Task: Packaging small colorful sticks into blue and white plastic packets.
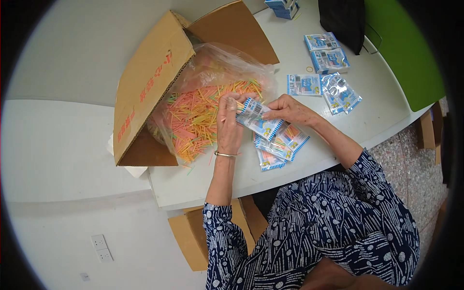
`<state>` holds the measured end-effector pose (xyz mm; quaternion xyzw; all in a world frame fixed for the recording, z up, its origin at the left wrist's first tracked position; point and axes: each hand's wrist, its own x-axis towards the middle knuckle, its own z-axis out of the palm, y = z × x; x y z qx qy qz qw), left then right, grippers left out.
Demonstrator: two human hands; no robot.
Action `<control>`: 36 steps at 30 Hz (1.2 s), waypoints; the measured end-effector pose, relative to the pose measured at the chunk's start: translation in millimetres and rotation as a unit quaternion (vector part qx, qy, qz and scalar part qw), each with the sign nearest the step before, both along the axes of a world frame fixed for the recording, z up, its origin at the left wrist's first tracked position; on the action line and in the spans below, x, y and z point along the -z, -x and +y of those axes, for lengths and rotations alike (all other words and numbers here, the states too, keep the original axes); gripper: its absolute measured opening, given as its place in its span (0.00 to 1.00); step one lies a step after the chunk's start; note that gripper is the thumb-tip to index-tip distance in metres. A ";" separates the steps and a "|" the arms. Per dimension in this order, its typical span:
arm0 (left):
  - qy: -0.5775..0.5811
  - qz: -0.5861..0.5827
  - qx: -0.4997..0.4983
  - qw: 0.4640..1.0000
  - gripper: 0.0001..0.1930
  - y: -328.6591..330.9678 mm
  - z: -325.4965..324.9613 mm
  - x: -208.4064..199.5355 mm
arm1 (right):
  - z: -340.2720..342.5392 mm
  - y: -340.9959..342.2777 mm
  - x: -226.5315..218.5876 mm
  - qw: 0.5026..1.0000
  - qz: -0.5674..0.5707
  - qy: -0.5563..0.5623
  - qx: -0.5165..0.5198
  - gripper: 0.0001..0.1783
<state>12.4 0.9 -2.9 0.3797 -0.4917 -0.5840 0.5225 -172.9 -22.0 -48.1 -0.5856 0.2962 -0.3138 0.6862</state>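
A small clear plastic packet (pixel 260 119) with blue striped ends is held between my two hands above the table's front part. My left hand (pixel 229 118) is closed at the packet's left end, its fingers round a few thin coloured sticks (pixel 239 107) that enter the packet's mouth. My right hand (pixel 292 111) pinches the packet's upper right side. Just below lie several filled packets (pixel 289 141) in an overlapping pile, sticks showing through them. Left of my hands, a heap of loose pink, yellow, orange and green sticks (pixel 195 113) fills a clear plastic bag (pixel 224 60).
The bag lies in an open cardboard box (pixel 150 92) tipped on its side. Flat packets (pixel 304 85) and more packets (pixel 331 59) lie at the right, near a rubber band (pixel 309 69) and a black bag (pixel 344 21). A packet stack (pixel 282 8) stands at the back.
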 end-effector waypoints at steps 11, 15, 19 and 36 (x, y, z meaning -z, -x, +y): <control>-0.045 -0.091 0.034 0.994 0.28 -11.0 -19.2 -7.3 | -8.5 1.3 11.4 0.999 -0.033 -0.008 0.032 0.14; -0.003 -0.207 -0.066 0.976 0.19 -46.0 -23.6 -9.2 | -20.1 16.5 18.7 0.993 -0.073 0.019 0.093 0.14; 0.065 -0.561 -0.036 0.824 0.08 -62.5 -4.0 17.5 | -19.0 23.2 5.9 0.984 -0.124 -0.015 0.129 0.13; 0.194 -0.681 0.043 0.705 0.14 -48.8 6.1 47.6 | -18.5 21.0 10.4 0.980 -0.127 -0.011 0.151 0.13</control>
